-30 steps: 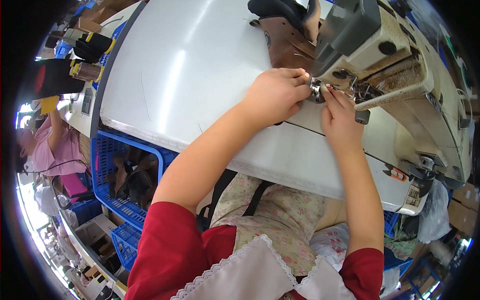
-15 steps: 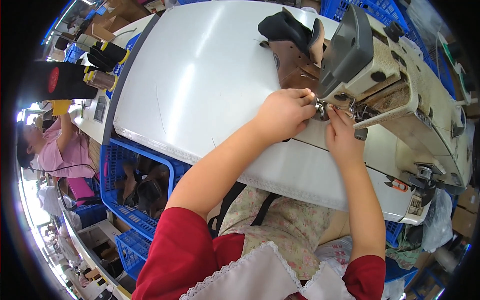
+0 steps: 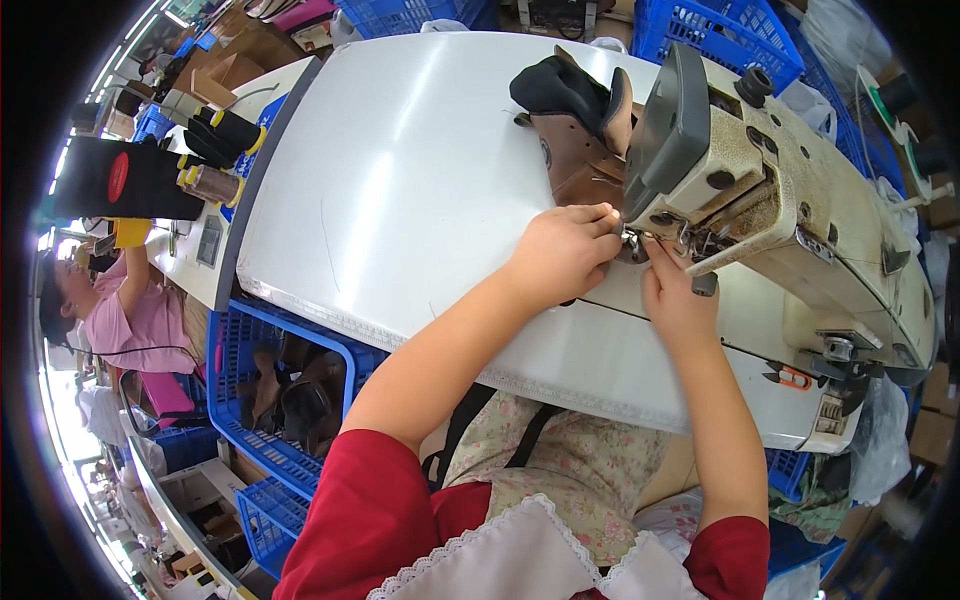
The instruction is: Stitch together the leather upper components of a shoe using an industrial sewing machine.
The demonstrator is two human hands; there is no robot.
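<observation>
A brown leather shoe upper (image 3: pixel 578 172) with black lining lies on the white sewing table, its near end running in under the head of a sewing machine (image 3: pixel 790 200). My left hand (image 3: pixel 562 252) is closed at that near end, fingers bunched against the leather just left of the metal presser foot (image 3: pixel 632 246). On the other side of the foot is my right hand (image 3: pixel 682 300), its fingers drawn together with the tips at the needle area. What those right fingertips pinch is hidden by the hand and machine.
Orange-handled thread snips (image 3: pixel 792 376) lie right of my right forearm. A blue crate (image 3: pixel 225 370) with brown leather pieces stands at the left. Thread spools (image 3: pixel 212 185) sit on the neighbouring table, where a person in pink (image 3: pixel 135 310) works. More blue crates (image 3: pixel 715 40) stand behind.
The whole view has shifted, so the table and machine appear slightly lower. Both hands stay at the presser foot, with the shoe upper in nearly the same place beside it.
</observation>
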